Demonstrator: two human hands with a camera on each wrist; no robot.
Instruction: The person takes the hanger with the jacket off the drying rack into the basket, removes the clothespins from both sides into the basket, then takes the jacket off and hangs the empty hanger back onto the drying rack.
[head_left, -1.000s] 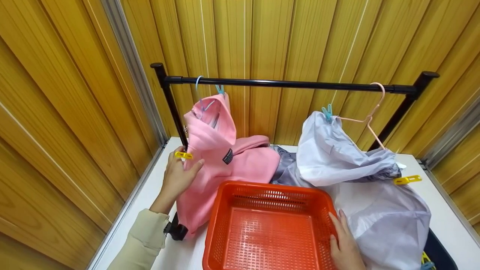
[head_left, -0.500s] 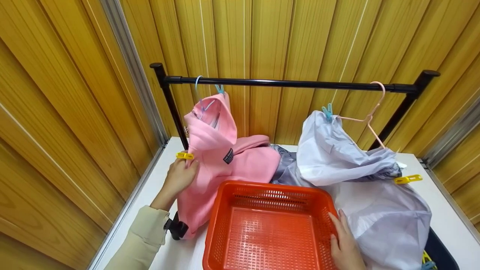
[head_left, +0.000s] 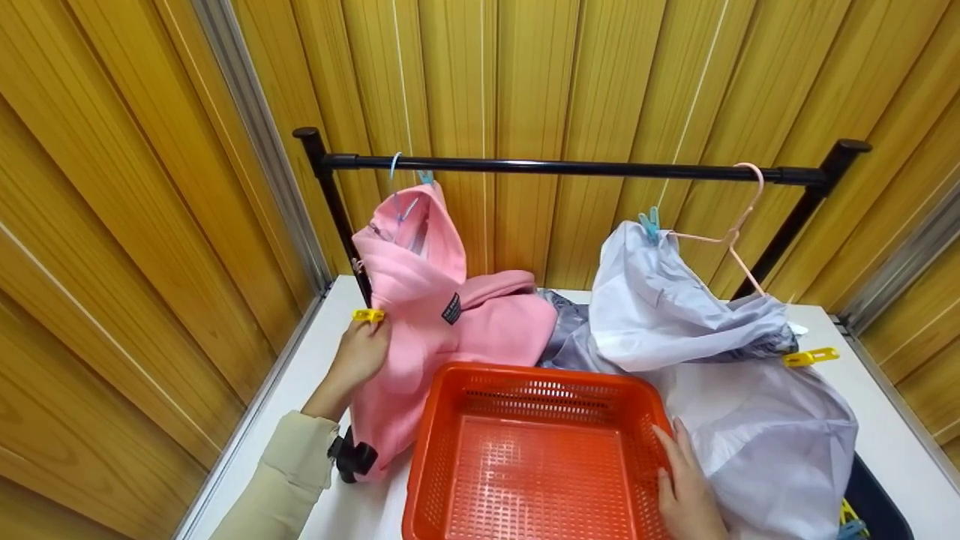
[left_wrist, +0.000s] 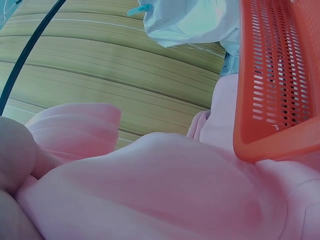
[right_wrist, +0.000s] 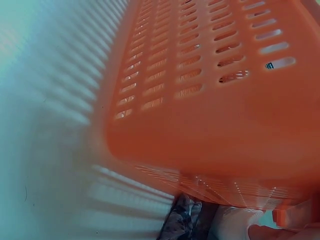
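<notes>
A pink hoodie (head_left: pixel 405 345) hangs at the left of a black rack bar on a blue hanger (head_left: pixel 393 176). My left hand (head_left: pixel 361 351) pinches its left edge just below a yellow clothespin (head_left: pixel 368 316); in the left wrist view the fingers (left_wrist: pixel 15 155) press into the pink cloth. An orange perforated basket (head_left: pixel 544 373) sits in front of the hoodie, covering part of it. At the basket's right rim, my right hand (head_left: pixel 688 491) holds on, thumb over the inner wall. That hand does not show in the right wrist view.
The black rack bar (head_left: pixel 547 166) spans the back. Pale grey garments (head_left: pixel 667 300) hang and spread on the right below a pink hanger (head_left: pixel 739 217), with a blue clothespin (head_left: pixel 649 225) and another yellow one (head_left: pixel 810 357). A dark tray (head_left: pixel 874 487) stands at the lower right.
My left thumb has closed in on the hoodie's edge below the yellow clothespin. The hood has shifted slightly to the left. The right hand keeps its place on the basket.
</notes>
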